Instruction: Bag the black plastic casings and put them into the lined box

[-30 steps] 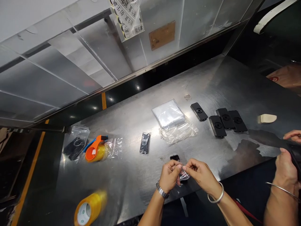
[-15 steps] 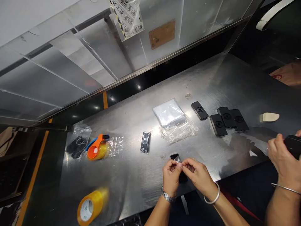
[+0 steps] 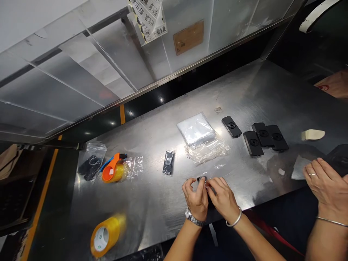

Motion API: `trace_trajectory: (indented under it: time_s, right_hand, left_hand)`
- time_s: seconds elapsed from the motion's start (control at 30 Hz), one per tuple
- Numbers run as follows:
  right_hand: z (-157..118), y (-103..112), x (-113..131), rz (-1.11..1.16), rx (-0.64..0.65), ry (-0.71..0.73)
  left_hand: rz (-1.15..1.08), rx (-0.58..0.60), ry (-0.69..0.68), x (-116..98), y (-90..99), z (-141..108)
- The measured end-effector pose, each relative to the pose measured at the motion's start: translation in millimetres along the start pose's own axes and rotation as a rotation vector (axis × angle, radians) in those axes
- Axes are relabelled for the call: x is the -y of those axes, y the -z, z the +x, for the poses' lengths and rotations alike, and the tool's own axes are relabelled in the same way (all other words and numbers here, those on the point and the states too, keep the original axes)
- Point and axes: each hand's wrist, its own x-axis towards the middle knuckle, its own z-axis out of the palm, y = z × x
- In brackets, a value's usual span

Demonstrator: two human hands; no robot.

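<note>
My left hand (image 3: 196,198) is closed around a small black device (image 3: 201,178), with the thumb lying along it. Only its top end shows; the rest is hidden by my fingers. Close beside it, my right hand (image 3: 222,198) is pinched at the device's edge, and whatever sits between its fingertips is too small to make out. Just beyond my hands a clear scrap of film (image 3: 219,166) lies on the metal table (image 3: 152,203). A black device in a clear wrapper (image 3: 168,162) rests to the left.
Several black blocks with round centres (image 3: 263,135) lie to the right of a stack of clear bags (image 3: 196,129). An orange tape dispenser (image 3: 111,169), a yellow tape roll (image 3: 106,237) and a bag of black items (image 3: 91,165) are left. A co-worker's hand (image 3: 324,185) is at right.
The clear film between my fingertips has gone from there, and a clear scrap now shows on the table. My hands shifted slightly left. The co-worker's hand has flattened out.
</note>
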Motion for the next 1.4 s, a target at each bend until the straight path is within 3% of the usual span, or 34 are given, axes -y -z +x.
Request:
trace_trajectory:
  time_s: [0.07, 0.2, 0.37, 0.5, 0.67, 0.8, 0.93, 1.13, 1.4]
  right_hand:
    - [0.3, -3.4, 0.4, -0.036, -0.01, -0.011]
    - [2.5, -14.0, 1.0, -0.132, -0.054, -0.067]
    - [2.1, -34.1, 5.7, -0.207, -0.055, -0.065]
    - [0.2, -45.5, 5.5, -0.217, -0.03, -0.022]
    - [-8.4, -44.8, 1.2, -0.181, -0.041, -0.049]
    - [-27.6, -47.5, -14.0, -0.201, -0.092, -0.187]
    - [-51.1, -63.3, -30.3, -0.234, -0.095, -0.339]
    - [-63.5, -79.6, -38.6, -0.146, -0.071, -0.423]
    - [-78.8, -60.0, -62.7, 0.299, -0.002, -0.507]
  left_hand:
    - [0.084, 0.036, -0.079, 5.0, -1.1, 2.8]
    - [0.193, 0.152, -0.038, 18.0, -8.5, 3.0]
    - [0.181, 0.191, -0.065, 29.6, -15.0, -5.7]
    - [0.141, 0.178, -0.105, 39.4, -13.8, -10.0]
    - [0.153, 0.134, -0.15, 61.3, -10.2, -9.4]
    - [0.225, 0.066, -0.113, 85.4, -9.5, -9.9]
    - [0.25, 0.068, -0.084, 102.1, -18.4, -18.4]
    - [0.289, 0.137, -0.037, 101.7, -32.7, -31.2]
    - [0.306, 0.203, 0.051, 80.2, -34.2, -23.3]
